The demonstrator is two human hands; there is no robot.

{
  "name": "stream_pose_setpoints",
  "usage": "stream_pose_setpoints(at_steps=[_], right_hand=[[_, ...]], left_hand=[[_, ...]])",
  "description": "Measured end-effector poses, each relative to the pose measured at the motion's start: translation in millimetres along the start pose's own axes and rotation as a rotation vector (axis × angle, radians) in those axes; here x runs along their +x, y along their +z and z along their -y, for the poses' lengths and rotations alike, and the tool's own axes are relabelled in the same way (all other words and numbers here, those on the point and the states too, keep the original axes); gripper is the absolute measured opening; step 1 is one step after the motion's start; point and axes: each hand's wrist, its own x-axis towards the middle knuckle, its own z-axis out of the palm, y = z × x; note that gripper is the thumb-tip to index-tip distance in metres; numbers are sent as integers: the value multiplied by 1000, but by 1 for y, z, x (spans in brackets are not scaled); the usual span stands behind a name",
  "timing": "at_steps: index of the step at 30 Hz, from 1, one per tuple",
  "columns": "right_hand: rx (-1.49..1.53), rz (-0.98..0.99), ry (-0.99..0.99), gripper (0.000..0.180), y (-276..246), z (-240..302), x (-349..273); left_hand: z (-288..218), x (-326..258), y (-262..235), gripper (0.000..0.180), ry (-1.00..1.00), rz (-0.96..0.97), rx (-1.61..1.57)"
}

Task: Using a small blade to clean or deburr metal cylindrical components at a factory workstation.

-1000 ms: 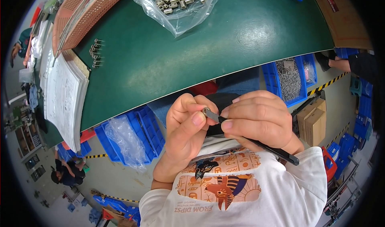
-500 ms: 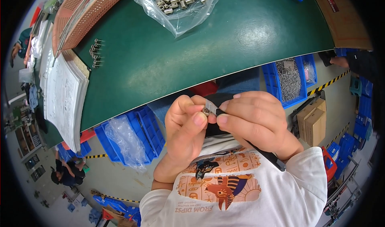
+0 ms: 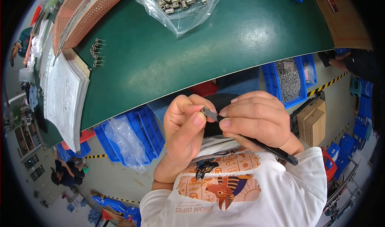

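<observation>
Just in front of my chest, my left hand [image 3: 184,128] pinches a small round metal fitting [image 3: 204,109] between thumb and forefinger. My right hand [image 3: 258,116] is closed round a slim black-handled knife [image 3: 276,153], its handle sticking out below the palm. The short flat grey blade points left and its tip meets the fitting's open end; how deep it reaches inside is hard to make out. On the green table [image 3: 168,66] beyond lies an open clear plastic bag [image 3: 196,22] with several metal cylinders. Several small metal parts [image 3: 96,52] stand in a cluster at the left.
A pink perforated basket [image 3: 86,16] and a stack of papers [image 3: 66,102] sit at the table's left. Blue bins [image 3: 272,80] with small metal pieces stand below its right edge, near cardboard boxes [image 3: 315,124]. Another blue bin [image 3: 150,132] holds plastic film. Other people are farther off.
The knife has turned in my right hand, its handle end swinging right and slightly up. Its blade now lies against the fitting's opening, and the fitting is tilted a little differently.
</observation>
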Motion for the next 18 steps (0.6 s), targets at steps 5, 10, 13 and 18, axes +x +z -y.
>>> stream_pose_setpoints(at_steps=[5,10,13,18], right_hand=[[-216,60,-70,26,0,2,2],[-60,18,-12,26,2,6,-3],[14,10,14,26,4,10,-7],[23,6,37,26,0,3,-9]], left_hand=[[1,-2,0,10,60,-13,43],[0,-6,2,10,57,-27,45],[2,-13,0,10,58,-14,45],[7,-6,-1,10,36,-3,30]])
